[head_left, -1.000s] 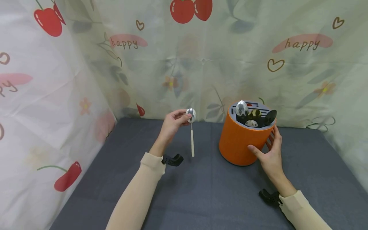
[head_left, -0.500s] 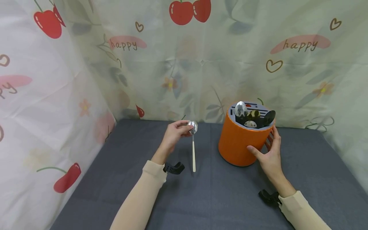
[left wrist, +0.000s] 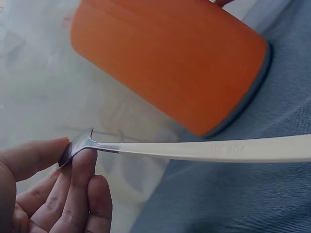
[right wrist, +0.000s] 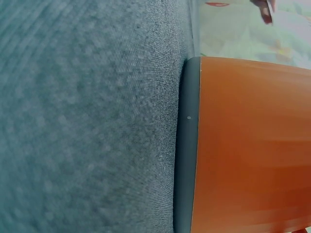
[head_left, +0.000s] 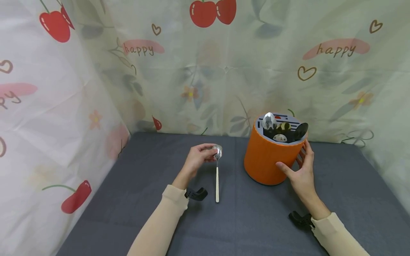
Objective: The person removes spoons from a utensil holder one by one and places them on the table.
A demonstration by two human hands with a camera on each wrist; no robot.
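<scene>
My left hand [head_left: 199,158] pinches a spoon [head_left: 217,185] by its metal bowl, between thumb and fingers. The spoon's cream handle hangs down toward the person in the head view and runs off to the right in the left wrist view [left wrist: 209,151]. An orange cylindrical utensil holder [head_left: 267,163] stands on the table to the right, and my right hand [head_left: 302,177] grips its right side, thumb in front and fingers around the far side. In its open top are a shiny spoon [head_left: 269,121], a black utensil [head_left: 301,131] and other utensil heads.
A dark grey cloth [head_left: 198,227] covers the table. Behind it and on the left hang printed curtains [head_left: 205,78] with cherries and hearts. The holder's slotted grey lid [head_left: 289,119] lies at the back of its top.
My left hand has lowered and come toward the person and slightly right, bringing the spoon with it. The right hand and the holder have stayed in place.
</scene>
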